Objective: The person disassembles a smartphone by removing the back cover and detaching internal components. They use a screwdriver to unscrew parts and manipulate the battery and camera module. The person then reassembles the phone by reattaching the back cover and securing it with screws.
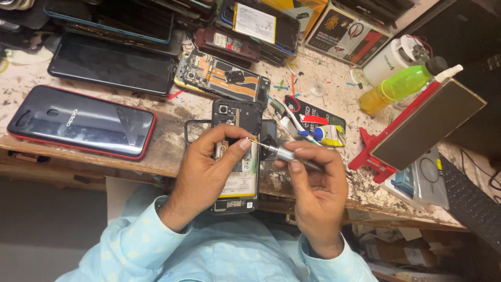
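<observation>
The opened phone [236, 156] is being steadied lengthwise at the bench [172, 141] edge, pinned under the left hand [206, 175]. The screwdriver [282, 152] is being pinched in the right hand [315, 190], its tip being aimed leftward, just beside the left fingertips [244, 144].

An opened phone [237, 156] lies at the centre of the frame on the surface [172, 141], near its lower edge. A closed phone [81, 121] lies at the left. Another opened phone [222, 75] sits above the centre one, with stacked phones [130, 21] along the top. A glue tube [326, 134] lies just right of centre; two bottles [402, 73] stand at upper right, above a clamp stand [417, 128].
</observation>
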